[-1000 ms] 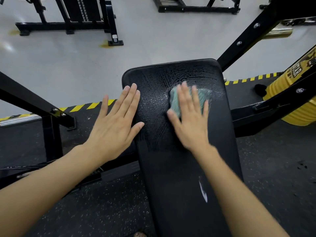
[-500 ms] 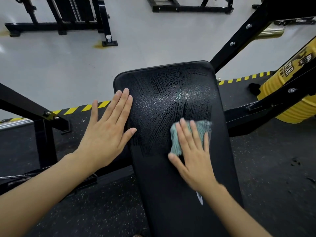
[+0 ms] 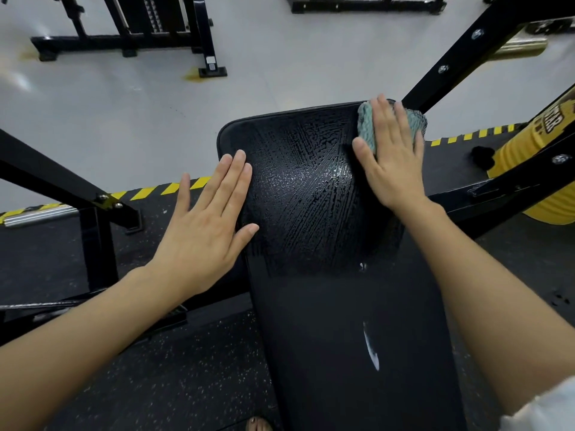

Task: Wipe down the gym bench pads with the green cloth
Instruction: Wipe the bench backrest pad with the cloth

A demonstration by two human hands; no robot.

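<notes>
Right grip (image 3: 392, 163) lies spread flat, pinning the green cloth (image 3: 367, 132) on the far right corner of the bench pad (image 3: 311, 188). Left grip (image 3: 202, 225) rests flat, fingers straight, on its left edge. The limp cloth probably bunches, so whole-palm pressure suits it.

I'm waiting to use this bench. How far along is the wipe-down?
Done: the far half of the pad shows wet streaks. In hand: the right hand presses the green cloth flat on the pad's far right corner, while the left hand rests flat on its left edge. Left: the near half looks dry, with a white smear.
</notes>
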